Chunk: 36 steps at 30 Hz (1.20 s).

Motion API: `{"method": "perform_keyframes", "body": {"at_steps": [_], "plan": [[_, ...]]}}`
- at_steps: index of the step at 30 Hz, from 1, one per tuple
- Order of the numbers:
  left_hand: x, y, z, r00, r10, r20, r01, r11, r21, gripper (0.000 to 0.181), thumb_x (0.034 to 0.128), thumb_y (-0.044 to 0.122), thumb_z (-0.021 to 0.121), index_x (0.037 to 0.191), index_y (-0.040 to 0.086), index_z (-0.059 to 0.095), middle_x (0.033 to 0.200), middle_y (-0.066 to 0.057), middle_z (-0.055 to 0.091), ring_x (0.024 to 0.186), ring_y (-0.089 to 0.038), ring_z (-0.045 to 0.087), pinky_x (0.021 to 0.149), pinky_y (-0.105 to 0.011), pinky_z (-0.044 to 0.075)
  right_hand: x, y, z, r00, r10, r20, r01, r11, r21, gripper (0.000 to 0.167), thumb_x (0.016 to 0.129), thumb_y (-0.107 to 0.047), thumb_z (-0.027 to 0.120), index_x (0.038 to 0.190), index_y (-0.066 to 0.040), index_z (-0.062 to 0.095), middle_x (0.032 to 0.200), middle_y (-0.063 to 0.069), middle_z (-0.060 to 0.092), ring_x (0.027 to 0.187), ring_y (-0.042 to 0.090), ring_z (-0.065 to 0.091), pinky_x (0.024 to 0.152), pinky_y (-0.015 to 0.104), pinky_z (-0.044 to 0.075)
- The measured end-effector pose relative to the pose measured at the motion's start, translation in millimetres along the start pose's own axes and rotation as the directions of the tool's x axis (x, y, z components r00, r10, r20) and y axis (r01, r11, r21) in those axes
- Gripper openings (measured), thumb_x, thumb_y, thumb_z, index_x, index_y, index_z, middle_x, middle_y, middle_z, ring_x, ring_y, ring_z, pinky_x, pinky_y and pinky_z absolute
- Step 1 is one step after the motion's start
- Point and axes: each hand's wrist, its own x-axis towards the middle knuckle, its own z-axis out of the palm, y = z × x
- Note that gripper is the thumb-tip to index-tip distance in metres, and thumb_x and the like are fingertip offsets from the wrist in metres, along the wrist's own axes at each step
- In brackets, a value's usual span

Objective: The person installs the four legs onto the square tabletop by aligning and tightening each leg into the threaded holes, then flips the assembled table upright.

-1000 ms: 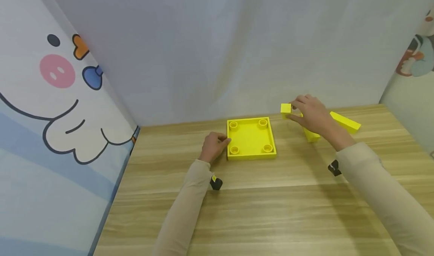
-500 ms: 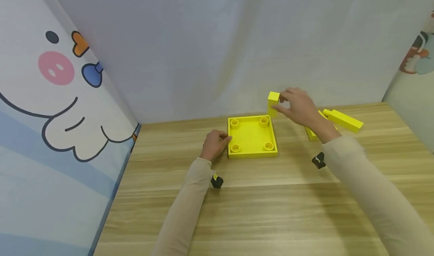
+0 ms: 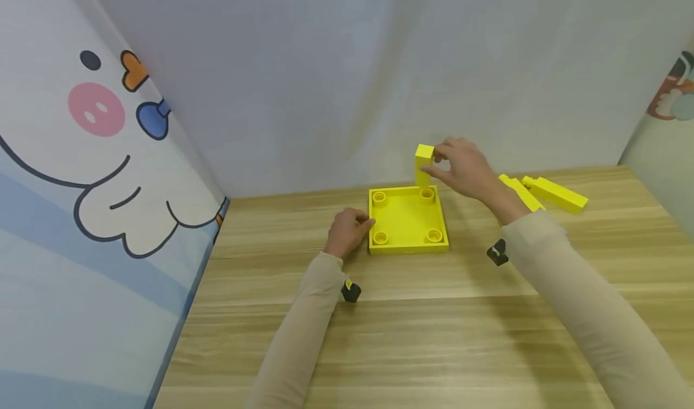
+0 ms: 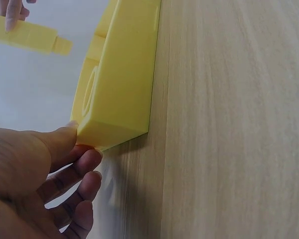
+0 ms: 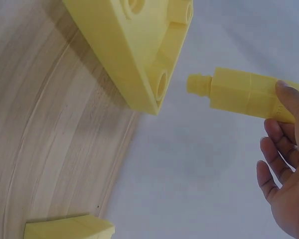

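Note:
A square yellow tray-like base point(image 3: 406, 219) with a round socket in each corner lies on the wooden table. My left hand point(image 3: 346, 233) pinches its left edge between thumb and fingers; the left wrist view shows the thumb point(image 4: 60, 142) at one corner. My right hand point(image 3: 465, 169) pinches a yellow block point(image 3: 423, 165) upright near its top, at the base's far right corner. In the right wrist view the threaded-looking peg of that block point(image 5: 199, 84) points at the corner socket point(image 5: 161, 84), with a gap between them.
Two more yellow pegged blocks, one point(image 3: 523, 193) partly behind my right forearm and another point(image 3: 555, 194) beside it, lie on the table's right side. A pale curtain point(image 3: 303, 96) stands along the far edge, and a cartoon-printed panel point(image 3: 108, 216) at the left.
My right hand has carried its block leftwards, from beside the other blocks to above the base's far right corner. My left hand keeps its hold on the base's left edge.

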Motion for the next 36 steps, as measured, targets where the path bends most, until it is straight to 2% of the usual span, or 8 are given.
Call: {"method": "perform_keyframes", "body": {"at_steps": [20,28,36], "plan": [[1.4,1.3,5.8,1.000,-0.008,-0.008,0.008,1.000,0.001,0.027,0.1011,0.024,0.065,0.114,0.004,0.077,0.110,-0.014,0.078,0.102,-0.029,0.072,0.091,-0.044,0.057,18.4,-12.0,18.6,0.999,-0.006,0.038,0.004,0.999,0.051,0.038,0.098,-0.036,0.068,0.108,0.001,0.067,0.108,0.020,0.067,0.101,0.037,0.059,0.091,0.050,0.047],[1.3,2.8,9.1,1.000,-0.011,0.013,0.010,1.000,0.015,0.025,0.1012,0.025,0.065,0.110,0.006,0.078,0.108,-0.012,0.078,0.099,-0.027,0.071,0.085,-0.041,0.057,21.3,-17.1,25.2,0.999,-0.001,0.040,-0.001,0.998,0.062,0.037,0.098,-0.036,0.069,0.107,0.000,0.067,0.106,0.019,0.066,0.098,0.035,0.059,0.089,0.048,0.048],[2.6,2.4,5.2,1.000,-0.017,-0.003,0.017,1.000,0.022,0.022,0.1010,0.024,0.065,0.106,0.008,0.078,0.104,-0.011,0.078,0.092,-0.024,0.069,0.076,-0.034,0.053,31.7,-27.7,31.3,0.999,-0.024,0.044,0.021,0.998,0.067,0.038,0.098,-0.037,0.068,0.107,-0.001,0.068,0.106,0.018,0.067,0.099,0.033,0.060,0.091,0.048,0.049]]}}
